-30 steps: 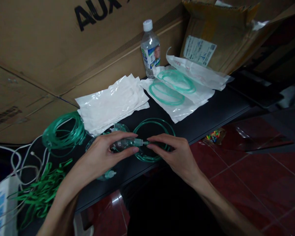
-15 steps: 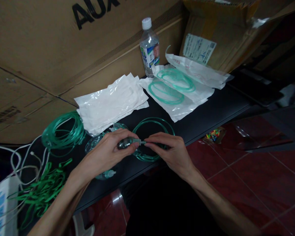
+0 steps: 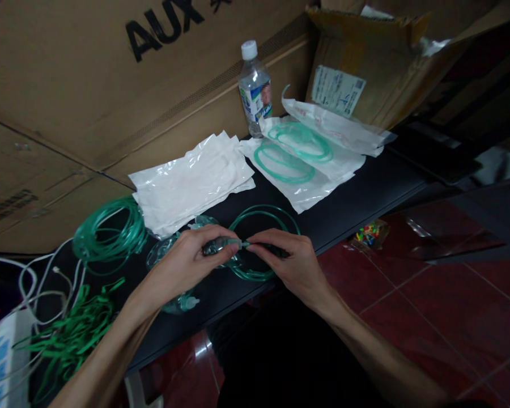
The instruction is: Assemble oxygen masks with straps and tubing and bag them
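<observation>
In the head view, the left hand (image 3: 195,255) has its thumb and fingers closed around a clear part (image 3: 218,245), with its narrow end toward three o'clock. The right hand (image 3: 291,260) comes from about four o'clock; its thumb and index finger are pinched together, it seems on a thin green tip (image 3: 246,244) that meets this narrow end. The fingertips of both hands are near each other and hide most of the joint, so I cannot tell how deep one piece sits in the other. The clear part is near the centre, above the dark table (image 3: 376,192).

I judge that the step is to fit these two small pieces together. To do it well, both should stay on one straight line, from nine to three o'clock, and the pinch should be close to the joint, so that soft material does not bend. A small twist with steady pressure is probably better than a hard push. The left grip should be firm, but not squeeze the thin wall.

Just behind the right fingers is a green tube coil (image 3: 255,276); it should lie loose and not pull on the joint. At eight o'clock, another clear piece (image 3: 181,303) lies near the table edge, so the left forearm should pass carefully.
</observation>
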`<act>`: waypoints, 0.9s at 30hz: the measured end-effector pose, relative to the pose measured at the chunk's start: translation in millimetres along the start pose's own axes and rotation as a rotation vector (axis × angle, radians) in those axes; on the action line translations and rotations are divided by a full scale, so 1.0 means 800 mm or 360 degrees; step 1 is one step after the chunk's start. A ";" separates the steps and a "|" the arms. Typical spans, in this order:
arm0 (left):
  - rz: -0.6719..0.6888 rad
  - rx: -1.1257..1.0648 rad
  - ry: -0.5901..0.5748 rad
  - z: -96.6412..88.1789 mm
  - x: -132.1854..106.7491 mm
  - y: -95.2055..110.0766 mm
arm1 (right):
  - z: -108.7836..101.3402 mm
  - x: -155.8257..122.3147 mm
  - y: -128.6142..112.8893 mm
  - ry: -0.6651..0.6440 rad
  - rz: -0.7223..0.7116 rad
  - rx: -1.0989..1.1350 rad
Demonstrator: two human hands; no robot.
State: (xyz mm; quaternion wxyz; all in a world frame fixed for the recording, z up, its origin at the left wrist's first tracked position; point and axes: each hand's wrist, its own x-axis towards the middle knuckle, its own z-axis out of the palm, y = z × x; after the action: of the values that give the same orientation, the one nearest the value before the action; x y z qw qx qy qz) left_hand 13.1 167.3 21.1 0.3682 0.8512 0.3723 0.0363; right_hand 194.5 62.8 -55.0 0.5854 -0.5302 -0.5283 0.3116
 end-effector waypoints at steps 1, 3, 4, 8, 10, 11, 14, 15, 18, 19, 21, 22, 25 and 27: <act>0.0001 0.0004 0.0004 0.000 0.000 -0.001 | -0.001 0.001 0.000 -0.0029 -0.0011 -0.0023; 0.0011 -0.0002 0.0007 0.000 0.000 -0.003 | -0.002 0.002 0.002 -0.0093 -0.0037 -0.0074; 0.0027 -0.0010 0.0009 0.000 -0.001 -0.004 | -0.003 0.002 0.002 -0.0123 -0.0049 -0.0099; 0.0147 0.0036 0.0023 0.003 -0.001 -0.008 | -0.005 0.005 0.004 -0.0207 -0.0069 -0.0162; 0.0213 0.0071 0.0020 0.004 0.001 -0.010 | -0.007 0.008 0.001 -0.0246 -0.0058 -0.0164; 0.0237 0.0078 0.0014 0.004 0.002 -0.011 | -0.007 0.010 0.000 -0.0262 -0.0051 -0.0162; 0.0255 0.0078 0.0011 0.004 0.005 -0.011 | -0.008 0.014 -0.002 -0.0266 -0.0048 -0.0165; 0.0245 0.0074 0.0009 0.003 0.007 -0.011 | -0.007 0.015 -0.001 -0.0256 -0.0061 -0.0172; 0.0135 0.0015 -0.0043 -0.001 0.009 -0.010 | -0.004 0.016 0.006 -0.0225 -0.0147 -0.0200; 0.0074 -0.0013 -0.0071 -0.003 0.010 -0.010 | -0.003 0.016 0.010 -0.0220 -0.0189 -0.0212; -0.0052 -0.0057 -0.0130 -0.006 0.011 -0.012 | -0.001 0.015 0.017 -0.0225 -0.0289 -0.0239; -0.0099 -0.0069 -0.0151 -0.007 0.012 -0.012 | 0.000 0.015 0.020 -0.0236 -0.0339 -0.0253; -0.0148 -0.0075 -0.0159 -0.008 0.014 -0.013 | 0.002 0.015 0.026 -0.0265 -0.0439 -0.0295; -0.0133 -0.0056 -0.0134 -0.006 0.015 -0.012 | 0.001 0.015 0.026 -0.0274 -0.0446 -0.0316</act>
State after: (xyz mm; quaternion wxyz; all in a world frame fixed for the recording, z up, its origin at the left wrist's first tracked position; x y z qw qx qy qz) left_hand 14.1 182.4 16.2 0.3998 0.8290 0.3910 -0.0085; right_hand 200.7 79.5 -71.8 0.5206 -0.4779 -0.6732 0.2176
